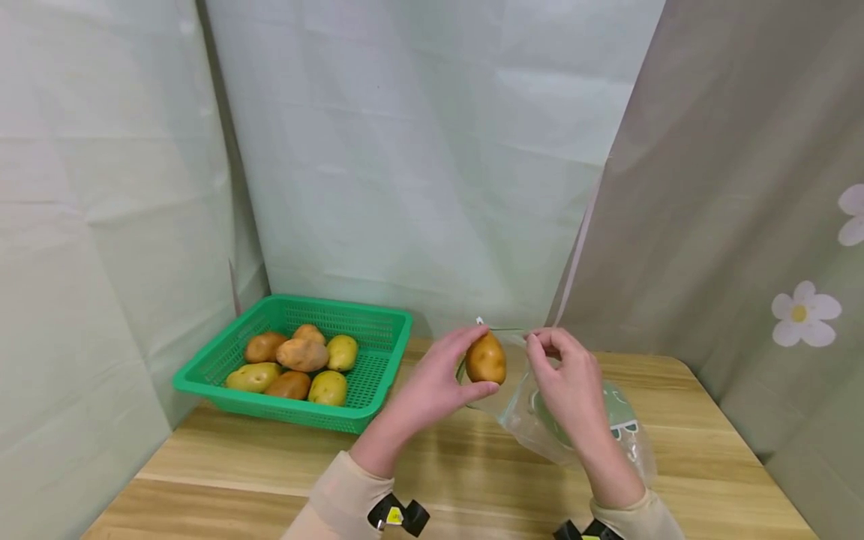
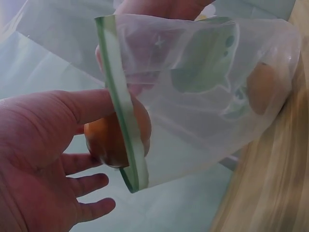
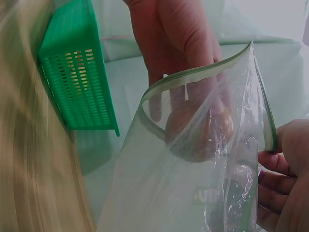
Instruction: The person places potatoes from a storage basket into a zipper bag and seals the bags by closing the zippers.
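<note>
Near the centre of the head view the left hand (image 1: 432,382) holds a brown potato (image 1: 485,358) between thumb and curled fingertips, right at the mouth of a clear zip bag (image 1: 540,427). The right hand (image 1: 570,382) pinches the bag's upper rim just to the right of the potato, fingers curled over the edge, so the opening is held apart. The bag trails down to the lower right and its bottom rests on the wooden desk (image 1: 236,457).

In the left wrist view the bag's green zip strip (image 2: 120,111) crosses in front of the potato (image 2: 104,140) — the thumb lies along the potato's top and the other fingers are spread below it. A second rounded brownish thing (image 2: 263,87), perhaps another potato, shows through the plastic at the far right of that frame.

In the right wrist view the potato (image 3: 200,133) is seen through the bag's open mouth, with the left hand (image 3: 178,43) above it.

At the left of the head view a green plastic basket (image 1: 388,334) sits on the desk, well apart from the hands — it holds a cluster of brown and yellowish potatoes (image 1: 300,361)
</note>
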Demonstrator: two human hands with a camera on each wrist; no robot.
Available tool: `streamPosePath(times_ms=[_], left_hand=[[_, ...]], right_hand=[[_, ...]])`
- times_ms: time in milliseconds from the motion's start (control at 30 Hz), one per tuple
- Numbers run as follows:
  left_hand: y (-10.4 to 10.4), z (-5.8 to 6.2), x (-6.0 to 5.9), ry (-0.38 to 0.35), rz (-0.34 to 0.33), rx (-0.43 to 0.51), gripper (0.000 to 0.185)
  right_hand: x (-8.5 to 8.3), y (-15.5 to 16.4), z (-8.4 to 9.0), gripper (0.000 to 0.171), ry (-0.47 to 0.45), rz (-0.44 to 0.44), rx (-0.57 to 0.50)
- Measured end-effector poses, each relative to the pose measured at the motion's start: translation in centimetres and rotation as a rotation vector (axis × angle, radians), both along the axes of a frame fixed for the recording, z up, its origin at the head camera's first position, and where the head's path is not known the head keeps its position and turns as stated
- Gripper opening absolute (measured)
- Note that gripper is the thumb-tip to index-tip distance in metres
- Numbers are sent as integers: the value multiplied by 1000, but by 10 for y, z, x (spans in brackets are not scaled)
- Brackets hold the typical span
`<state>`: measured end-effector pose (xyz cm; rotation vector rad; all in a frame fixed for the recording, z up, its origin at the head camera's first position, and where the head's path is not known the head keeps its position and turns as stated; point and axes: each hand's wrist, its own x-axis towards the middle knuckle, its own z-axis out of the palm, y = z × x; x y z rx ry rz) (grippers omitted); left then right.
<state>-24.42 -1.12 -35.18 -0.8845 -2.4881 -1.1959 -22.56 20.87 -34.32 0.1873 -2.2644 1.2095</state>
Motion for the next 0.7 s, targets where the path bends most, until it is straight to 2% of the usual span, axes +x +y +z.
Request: streamPosePath(times_ms=[433, 700], left_hand=[[10, -9, -1, 29, 1, -66, 80], [13, -11, -1, 11, -12, -99, 82]], right_hand=[[0, 0, 0, 23, 6, -5, -5], [1, 0, -1, 24, 8, -3, -8]])
